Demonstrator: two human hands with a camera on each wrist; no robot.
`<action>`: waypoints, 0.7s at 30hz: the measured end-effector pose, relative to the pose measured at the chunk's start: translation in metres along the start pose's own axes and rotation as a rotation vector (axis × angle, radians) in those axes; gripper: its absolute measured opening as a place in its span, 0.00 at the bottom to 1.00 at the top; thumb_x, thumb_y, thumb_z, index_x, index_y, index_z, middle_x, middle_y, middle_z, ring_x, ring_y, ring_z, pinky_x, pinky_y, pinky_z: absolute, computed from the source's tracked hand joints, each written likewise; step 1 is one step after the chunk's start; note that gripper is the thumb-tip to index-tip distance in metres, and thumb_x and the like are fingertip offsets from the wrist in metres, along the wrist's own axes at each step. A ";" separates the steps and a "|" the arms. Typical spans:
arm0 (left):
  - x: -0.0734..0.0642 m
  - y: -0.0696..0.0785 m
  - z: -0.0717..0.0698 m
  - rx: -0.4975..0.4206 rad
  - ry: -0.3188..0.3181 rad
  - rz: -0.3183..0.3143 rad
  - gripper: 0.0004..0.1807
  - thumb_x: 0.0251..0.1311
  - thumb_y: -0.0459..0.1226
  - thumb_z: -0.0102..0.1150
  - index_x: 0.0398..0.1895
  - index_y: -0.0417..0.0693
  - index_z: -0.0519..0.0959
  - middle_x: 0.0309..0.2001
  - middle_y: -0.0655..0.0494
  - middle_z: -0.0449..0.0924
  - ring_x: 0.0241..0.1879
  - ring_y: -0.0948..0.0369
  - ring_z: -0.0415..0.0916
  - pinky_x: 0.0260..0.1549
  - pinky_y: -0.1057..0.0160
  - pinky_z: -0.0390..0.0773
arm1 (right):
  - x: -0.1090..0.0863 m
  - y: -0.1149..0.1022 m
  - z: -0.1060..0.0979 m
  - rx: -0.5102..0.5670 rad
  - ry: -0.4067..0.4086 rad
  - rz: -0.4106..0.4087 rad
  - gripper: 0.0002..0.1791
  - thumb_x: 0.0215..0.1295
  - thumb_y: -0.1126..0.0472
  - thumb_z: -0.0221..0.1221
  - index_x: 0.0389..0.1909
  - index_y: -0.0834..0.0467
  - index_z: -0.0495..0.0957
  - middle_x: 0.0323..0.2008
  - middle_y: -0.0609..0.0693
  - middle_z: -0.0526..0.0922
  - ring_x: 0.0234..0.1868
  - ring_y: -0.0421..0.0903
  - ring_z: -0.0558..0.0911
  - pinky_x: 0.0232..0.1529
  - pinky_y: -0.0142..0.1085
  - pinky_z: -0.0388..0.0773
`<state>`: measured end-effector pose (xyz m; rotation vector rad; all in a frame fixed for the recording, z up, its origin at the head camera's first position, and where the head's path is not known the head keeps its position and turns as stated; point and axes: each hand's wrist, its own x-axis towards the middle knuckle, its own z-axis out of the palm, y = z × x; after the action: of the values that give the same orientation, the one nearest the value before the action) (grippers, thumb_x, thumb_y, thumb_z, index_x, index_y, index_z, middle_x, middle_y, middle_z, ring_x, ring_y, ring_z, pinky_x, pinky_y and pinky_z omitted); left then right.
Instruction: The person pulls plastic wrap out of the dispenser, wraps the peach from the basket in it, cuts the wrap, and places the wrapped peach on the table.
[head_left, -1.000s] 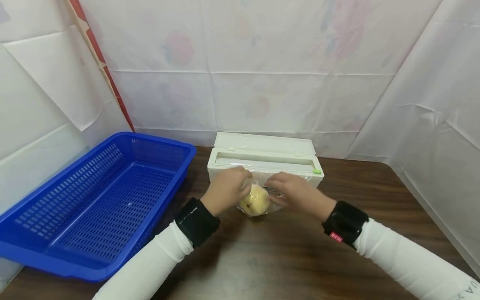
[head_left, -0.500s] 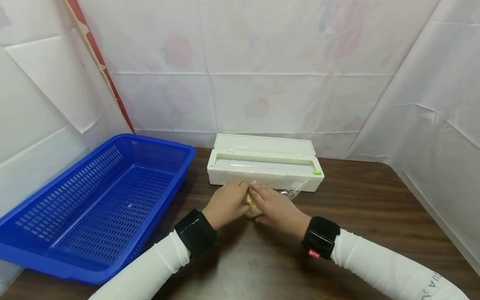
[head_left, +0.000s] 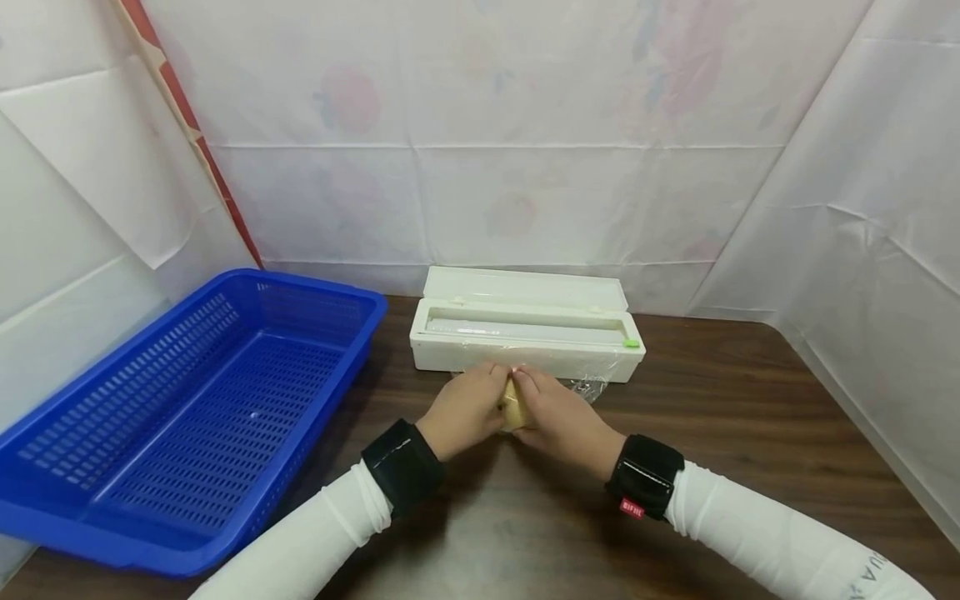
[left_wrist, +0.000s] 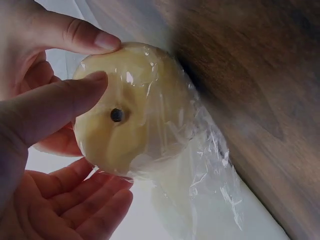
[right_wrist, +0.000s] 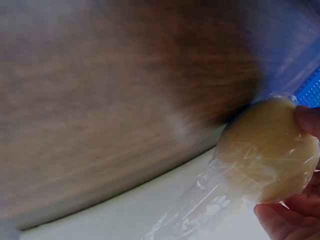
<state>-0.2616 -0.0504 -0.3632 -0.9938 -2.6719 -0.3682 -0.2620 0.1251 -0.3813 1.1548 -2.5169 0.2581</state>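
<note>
A round yellow fruit (left_wrist: pixel 145 110) with a small dark hollow at one end is covered in clear cling film (left_wrist: pixel 210 175). My left hand (head_left: pixel 463 410) grips it from the left, its thumb on the face near the hollow and its fingers spread below. From the other side my right hand (head_left: pixel 564 423) holds it too, thumb pressed at its edge. In the head view only a strip of the fruit shows between the hands. Loose film trails from the fruit toward the white cling film dispenser (head_left: pixel 525 358), whose lid stands up with the roll inside.
To the left stands a large blue plastic basket (head_left: pixel 375 333) with slotted sides. White sheets (head_left: pixel 570 183) hang behind and on both sides of the brown wooden table (head_left: pixel 735 400). A green slider (head_left: pixel 631 343) sits at the dispenser's right end.
The right hand has moved left onto the fruit, so both hands now close around it and cover most of it. The fruit has been turned between them.
</note>
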 end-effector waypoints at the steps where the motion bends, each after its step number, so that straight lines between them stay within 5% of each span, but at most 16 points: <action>1: 0.000 0.001 0.000 -0.005 0.002 0.009 0.25 0.41 0.38 0.68 0.42 0.39 0.70 0.36 0.52 0.71 0.33 0.60 0.70 0.30 0.63 0.74 | -0.001 0.001 0.001 0.009 0.014 0.004 0.40 0.42 0.56 0.68 0.54 0.69 0.61 0.49 0.62 0.71 0.48 0.52 0.72 0.48 0.41 0.71; 14: 0.004 0.010 0.012 0.104 0.044 0.103 0.36 0.34 0.41 0.71 0.47 0.36 0.67 0.41 0.49 0.69 0.39 0.57 0.66 0.38 0.64 0.72 | -0.012 0.008 -0.006 0.219 0.014 0.118 0.38 0.40 0.56 0.70 0.53 0.63 0.64 0.44 0.51 0.73 0.39 0.40 0.72 0.40 0.33 0.73; 21: -0.001 0.016 0.005 0.136 -0.016 0.124 0.37 0.34 0.48 0.70 0.46 0.36 0.68 0.38 0.51 0.69 0.37 0.58 0.66 0.33 0.64 0.73 | -0.017 0.011 -0.013 0.339 -0.059 0.115 0.38 0.39 0.54 0.70 0.52 0.62 0.65 0.44 0.49 0.73 0.41 0.39 0.73 0.41 0.31 0.72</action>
<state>-0.2513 -0.0376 -0.3658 -1.1175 -2.5927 -0.1514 -0.2570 0.1477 -0.3762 1.1514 -2.6650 0.7143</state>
